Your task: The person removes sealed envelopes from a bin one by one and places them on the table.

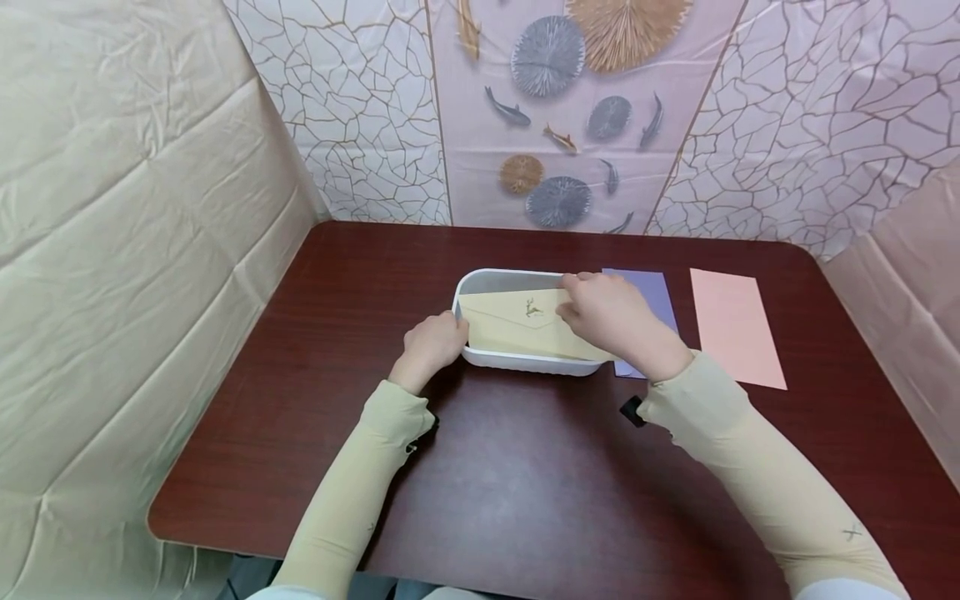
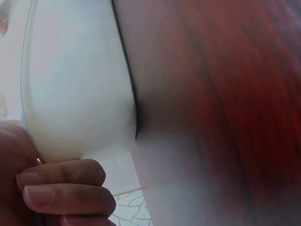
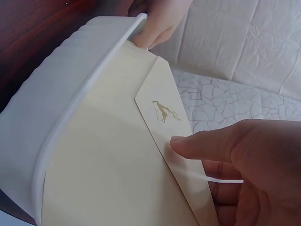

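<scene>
A cream envelope (image 1: 517, 329) with a small deer print lies tilted in a white basket (image 1: 525, 362), its right end over the basket's rim. The left hand (image 1: 435, 343) grips the basket's left end; in the left wrist view its fingers curl at the end of the basket (image 2: 80, 84). The right hand (image 1: 618, 321) pinches the envelope near its upper right part. In the right wrist view, the thumb of the right hand (image 3: 254, 165) lies on the flap of the envelope (image 3: 103, 146), with the other fingers behind it.
A purple envelope (image 1: 652, 296) lies just right of the basket, partly under the right hand and forearm. Farther right is a pink envelope (image 1: 738, 329). All sit on a dark red-brown table (image 1: 360, 292) with patterned cloth hanging behind it and plain cloth at both sides.
</scene>
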`<state>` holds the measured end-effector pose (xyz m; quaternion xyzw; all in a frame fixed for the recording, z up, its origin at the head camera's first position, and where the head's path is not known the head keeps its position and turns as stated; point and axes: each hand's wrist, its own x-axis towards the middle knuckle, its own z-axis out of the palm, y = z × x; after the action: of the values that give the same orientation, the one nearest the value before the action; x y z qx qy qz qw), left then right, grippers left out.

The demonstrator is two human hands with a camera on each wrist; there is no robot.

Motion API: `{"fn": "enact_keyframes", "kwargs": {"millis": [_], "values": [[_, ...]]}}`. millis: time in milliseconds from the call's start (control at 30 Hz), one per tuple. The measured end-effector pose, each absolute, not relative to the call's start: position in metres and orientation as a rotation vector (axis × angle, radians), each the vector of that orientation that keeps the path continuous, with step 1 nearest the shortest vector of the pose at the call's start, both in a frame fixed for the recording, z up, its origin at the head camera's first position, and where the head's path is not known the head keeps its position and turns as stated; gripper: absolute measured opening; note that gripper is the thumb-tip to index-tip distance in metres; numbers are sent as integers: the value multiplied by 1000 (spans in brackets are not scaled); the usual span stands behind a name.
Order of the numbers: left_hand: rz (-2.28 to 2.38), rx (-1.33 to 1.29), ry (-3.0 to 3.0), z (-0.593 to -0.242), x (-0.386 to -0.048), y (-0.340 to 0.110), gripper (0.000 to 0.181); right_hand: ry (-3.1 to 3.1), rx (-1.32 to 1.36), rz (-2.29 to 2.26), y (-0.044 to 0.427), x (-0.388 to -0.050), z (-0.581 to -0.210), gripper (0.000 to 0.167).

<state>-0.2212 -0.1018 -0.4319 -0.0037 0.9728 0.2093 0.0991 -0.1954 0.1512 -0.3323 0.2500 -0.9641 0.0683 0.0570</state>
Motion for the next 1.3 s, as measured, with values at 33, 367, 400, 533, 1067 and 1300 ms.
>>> {"fn": "enact_keyframes", "kwargs": {"millis": [33,367,400,533,1067,1300], "values": [[618,-11,2875,-432,-221,-102,44,-2918,760,197,150,-196,-333,24],[630,-21,2873,-432,-220,-101,44,-2880,762,144,136,-198,-342,23],[630,-22,2874,-432,-221,-101,44,-2868,775,145,135,-199,-344,21],[636,-18,2873,-432,-221,-100,43,-2815,827,161,131,-201,-348,14],[639,-13,2878,-431,-224,-100,43,-2740,915,226,135,-207,-350,15],[643,-9,2873,-432,-222,-102,42,-2776,894,226,143,-205,-347,15]]}}
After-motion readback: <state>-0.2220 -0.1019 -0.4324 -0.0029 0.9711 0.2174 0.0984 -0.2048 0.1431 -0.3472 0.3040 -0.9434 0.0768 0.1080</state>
